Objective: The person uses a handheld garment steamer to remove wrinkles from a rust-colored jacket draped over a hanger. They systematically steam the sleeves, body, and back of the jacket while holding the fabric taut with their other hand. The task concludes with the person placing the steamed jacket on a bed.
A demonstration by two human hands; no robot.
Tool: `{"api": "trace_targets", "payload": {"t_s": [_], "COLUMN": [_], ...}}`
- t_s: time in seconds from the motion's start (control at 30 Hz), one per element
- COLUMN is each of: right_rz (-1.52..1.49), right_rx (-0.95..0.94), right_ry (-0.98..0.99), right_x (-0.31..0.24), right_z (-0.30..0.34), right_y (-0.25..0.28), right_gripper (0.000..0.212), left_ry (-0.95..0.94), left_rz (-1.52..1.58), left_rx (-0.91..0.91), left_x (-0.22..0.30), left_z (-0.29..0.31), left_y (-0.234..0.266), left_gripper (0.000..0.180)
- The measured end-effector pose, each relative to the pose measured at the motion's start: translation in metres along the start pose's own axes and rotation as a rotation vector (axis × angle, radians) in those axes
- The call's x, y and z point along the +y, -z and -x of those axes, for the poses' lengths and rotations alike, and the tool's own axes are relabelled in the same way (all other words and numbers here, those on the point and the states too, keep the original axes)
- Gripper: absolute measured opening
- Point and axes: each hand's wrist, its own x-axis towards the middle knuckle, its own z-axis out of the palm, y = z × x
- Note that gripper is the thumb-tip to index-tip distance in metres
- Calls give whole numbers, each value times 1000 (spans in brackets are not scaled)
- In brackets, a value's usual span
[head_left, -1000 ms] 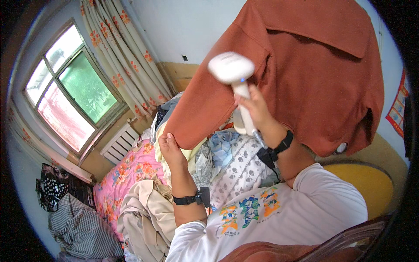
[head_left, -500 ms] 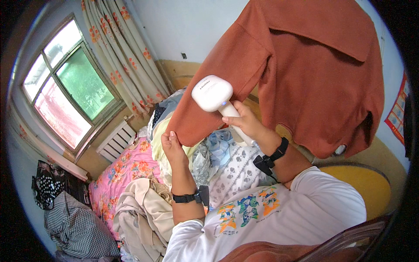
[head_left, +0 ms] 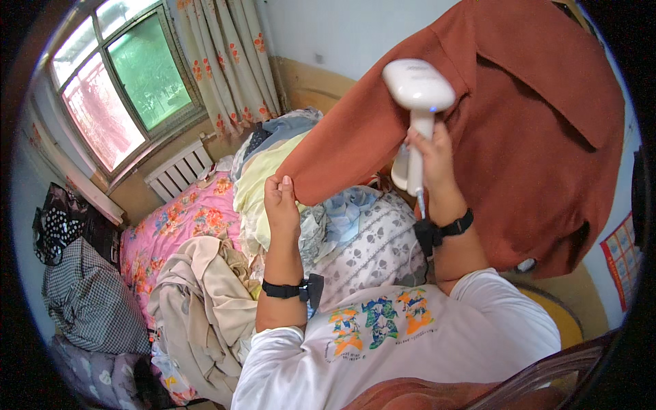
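Observation:
A rust-red coat (head_left: pixel 533 157) with a wide collar flap hangs in front of me on the right. My left hand (head_left: pixel 280 198) pinches the cuff end of its sleeve and holds the sleeve stretched out to the left. In my right hand (head_left: pixel 435 154) is a white handheld garment steamer (head_left: pixel 418 85), gripped by its handle with a small blue light lit at the neck. The steamer's head lies against the upper sleeve, near the shoulder seam. A cord runs down from the handle past my wrist.
Behind the sleeve, a bed carries a pink floral sheet (head_left: pixel 195 215), a beige cloth heap (head_left: pixel 205 294), piled clothes (head_left: pixel 263 167) and a grey-patterned white cover (head_left: pixel 369 256). A window (head_left: pixel 130 82), curtain (head_left: pixel 229 61) and radiator (head_left: pixel 179 169) stand at the left. Checked fabric (head_left: pixel 96 294) lies lower left.
The steamer has moved up the sleeve from its lower half toward the shoulder, its head turning more upright. My left hand still holds the cuff. The whole view has shifted slightly.

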Motion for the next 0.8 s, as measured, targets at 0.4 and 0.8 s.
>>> {"api": "trace_targets", "payload": {"t_s": [0.4, 0.8], "right_rz": [99, 65], "right_rx": [-136, -229], "right_ry": [-6, -50], "right_x": [14, 23], "right_z": [20, 45], "right_y": [-9, -24], "right_gripper": [37, 36], "left_ry": [-30, 48], "left_rz": [-186, 208], "left_rx": [97, -80], "left_x": [4, 10], "left_z": [-8, 2], "left_y": [2, -11], "left_gripper": [10, 18]}}
